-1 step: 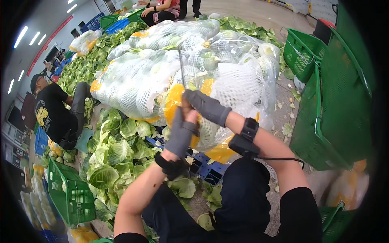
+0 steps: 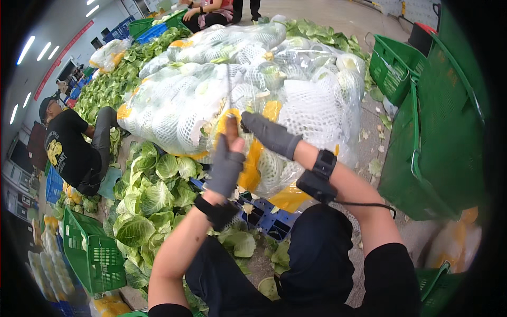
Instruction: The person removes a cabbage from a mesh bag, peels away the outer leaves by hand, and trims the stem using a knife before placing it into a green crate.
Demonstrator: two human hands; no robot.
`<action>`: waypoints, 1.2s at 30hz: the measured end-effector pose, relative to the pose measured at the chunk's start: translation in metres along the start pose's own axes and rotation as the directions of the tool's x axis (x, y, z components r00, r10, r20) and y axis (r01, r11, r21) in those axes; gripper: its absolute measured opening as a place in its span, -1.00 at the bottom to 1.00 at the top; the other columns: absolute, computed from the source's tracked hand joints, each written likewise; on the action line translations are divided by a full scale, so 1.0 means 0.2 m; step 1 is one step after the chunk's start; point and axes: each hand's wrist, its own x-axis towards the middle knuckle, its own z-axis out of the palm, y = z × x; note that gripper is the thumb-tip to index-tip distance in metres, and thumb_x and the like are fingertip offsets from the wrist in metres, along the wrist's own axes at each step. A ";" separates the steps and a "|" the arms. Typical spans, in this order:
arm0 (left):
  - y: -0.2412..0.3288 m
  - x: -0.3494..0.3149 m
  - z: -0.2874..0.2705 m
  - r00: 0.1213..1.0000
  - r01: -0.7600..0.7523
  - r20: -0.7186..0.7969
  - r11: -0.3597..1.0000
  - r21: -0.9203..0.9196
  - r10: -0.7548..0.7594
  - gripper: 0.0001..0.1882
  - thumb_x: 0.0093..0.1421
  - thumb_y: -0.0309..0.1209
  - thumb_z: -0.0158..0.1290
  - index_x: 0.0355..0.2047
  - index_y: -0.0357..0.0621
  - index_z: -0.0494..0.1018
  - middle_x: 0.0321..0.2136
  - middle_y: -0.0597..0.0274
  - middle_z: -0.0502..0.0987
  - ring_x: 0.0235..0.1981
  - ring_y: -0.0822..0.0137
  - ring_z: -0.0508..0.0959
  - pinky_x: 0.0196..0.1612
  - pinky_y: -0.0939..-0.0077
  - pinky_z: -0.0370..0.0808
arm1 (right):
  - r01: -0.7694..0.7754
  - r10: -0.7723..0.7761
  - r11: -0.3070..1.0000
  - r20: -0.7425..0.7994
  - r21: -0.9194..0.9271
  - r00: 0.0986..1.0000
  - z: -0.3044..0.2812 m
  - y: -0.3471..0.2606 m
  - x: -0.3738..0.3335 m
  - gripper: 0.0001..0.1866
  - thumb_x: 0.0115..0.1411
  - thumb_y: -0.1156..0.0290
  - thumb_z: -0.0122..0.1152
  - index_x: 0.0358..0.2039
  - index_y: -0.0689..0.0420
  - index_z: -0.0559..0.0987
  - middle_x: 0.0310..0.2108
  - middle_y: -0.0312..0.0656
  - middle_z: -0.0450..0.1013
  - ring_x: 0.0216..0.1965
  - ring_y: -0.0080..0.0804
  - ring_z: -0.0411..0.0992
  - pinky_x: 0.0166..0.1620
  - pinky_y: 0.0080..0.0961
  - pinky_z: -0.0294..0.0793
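Observation:
In front of me my left hand (image 2: 226, 168), in a grey fingerless glove, is closed. A thin long knife (image 2: 229, 87) points away from its fingertips and appears to be gripped in it. Just to the right is my right hand (image 2: 270, 136), also gloved in grey, with its fingers curled; what they hold, if anything, is hidden. A narrow gap separates the hands. Below and beyond them lies a large pile of clear plastic bags (image 2: 174, 105) with yellow ends, filled with cabbages in white foam nets (image 2: 309, 108).
Loose cabbage leaves (image 2: 156, 195) lie left of my legs, by a blue plastic pallet (image 2: 269, 216). Green crates stand at the right (image 2: 443, 142) and lower left (image 2: 95, 253). A person in black (image 2: 74, 140) sits at the left; another person (image 2: 208, 10) is at the back.
My left hand and the knife have shifted slightly left, away from my right hand, which has barely moved. A gap has opened between the hands.

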 end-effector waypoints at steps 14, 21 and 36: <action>-0.21 0.55 -0.53 0.692 -0.078 -0.171 0.309 0.948 0.701 -0.54 0.11 -0.29 0.07 -0.01 -0.17 0.29 -0.15 -0.22 0.39 -0.14 -0.14 0.43 -0.05 0.15 0.38 | 0.026 0.015 0.921 0.102 -0.390 0.995 -0.16 0.50 -0.21 -0.76 0.08 0.34 0.06 -0.24 0.10 0.53 -0.26 -0.05 0.46 -0.15 -0.09 0.40 -0.06 -0.26 0.37; -0.16 0.15 0.06 0.546 -0.829 0.609 0.477 0.293 0.575 -0.71 0.12 -0.56 -0.02 -0.10 -0.20 0.38 -0.21 0.00 0.46 -0.15 0.04 0.47 -0.07 0.34 0.42 | -0.373 0.329 0.928 0.484 -0.005 0.811 0.14 0.58 -0.16 -0.64 0.26 0.27 -0.12 -0.08 0.24 0.46 -0.11 -0.02 0.45 -0.08 -0.20 0.42 -0.01 -0.40 0.35; -0.42 -0.37 -0.03 0.885 -0.465 0.223 0.758 0.457 0.408 -0.54 0.07 -0.47 0.13 -0.01 -0.33 0.30 -0.33 0.04 0.37 -0.34 0.17 0.42 -0.24 0.43 0.39 | -0.691 0.666 0.713 0.422 -0.119 0.615 0.02 0.37 -0.26 -0.32 0.23 -0.10 -0.21 0.09 0.25 0.37 0.03 -0.03 0.38 -0.01 -0.37 0.37 0.05 -0.47 0.28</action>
